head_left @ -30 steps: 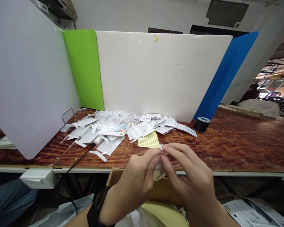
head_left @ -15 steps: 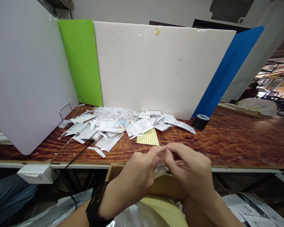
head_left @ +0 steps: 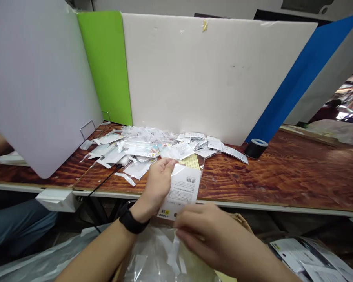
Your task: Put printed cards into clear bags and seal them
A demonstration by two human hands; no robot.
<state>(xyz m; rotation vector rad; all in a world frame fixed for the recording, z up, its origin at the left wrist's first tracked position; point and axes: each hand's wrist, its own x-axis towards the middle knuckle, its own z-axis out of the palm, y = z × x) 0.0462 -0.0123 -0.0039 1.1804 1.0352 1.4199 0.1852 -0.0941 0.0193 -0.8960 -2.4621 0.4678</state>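
My left hand [head_left: 160,182], wearing a black wristband, grips a white printed card package [head_left: 184,186] by its left edge. The card bears small text, a barcode and a yellow mark, and clear film shows at its upper right. My right hand [head_left: 201,231] is at the lower end of the package, fingers bent together and somewhat blurred. A pale strip [head_left: 173,248] shows just below those fingertips; whether they hold it is unclear. Beyond the package lies a yellow dotted sticker sheet [head_left: 191,161], partly covered.
Clear packets [head_left: 111,150] and small plastic pieces [head_left: 144,134] are heaped on the wooden table [head_left: 297,176]. Packed cards [head_left: 214,144] and a black tape roll [head_left: 255,149] lie to the right. White panels [head_left: 182,78] stand behind. Clear plastic [head_left: 153,258] is below my hands.
Both hands were pinched together over a small clear item; they have parted. The left now holds the card package up and forward, while the right has dropped lower. The view has shifted slightly.
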